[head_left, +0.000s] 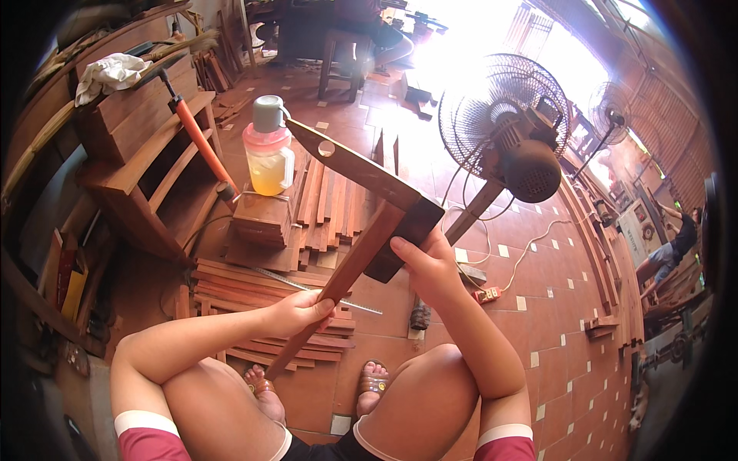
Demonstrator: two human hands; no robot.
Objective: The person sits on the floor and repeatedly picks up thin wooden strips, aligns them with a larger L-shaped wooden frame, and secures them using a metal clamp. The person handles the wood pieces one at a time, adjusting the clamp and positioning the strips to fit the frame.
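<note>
My left hand (296,314) is closed around a reddish-brown wooden strip (357,257), which slants up and away from near my left foot. In my right hand (430,267) is a try square (357,170), gripped by its dark stock with the thumb on top. The far end of the strip meets the square where stock and blade join. The blade, with a round hole near its tip, reaches up to the left, in front of the jug. Below my left hand lies a pile of similar strips (231,296), with a metal ruler (354,306) across it.
A jug of yellow liquid (266,165) with a grey cup on top stands on wooden blocks (263,219). An orange hand pump (198,138) leans at the left. A large fan (503,127), cords and a power strip (487,295) are at the right. Two other people are farther off.
</note>
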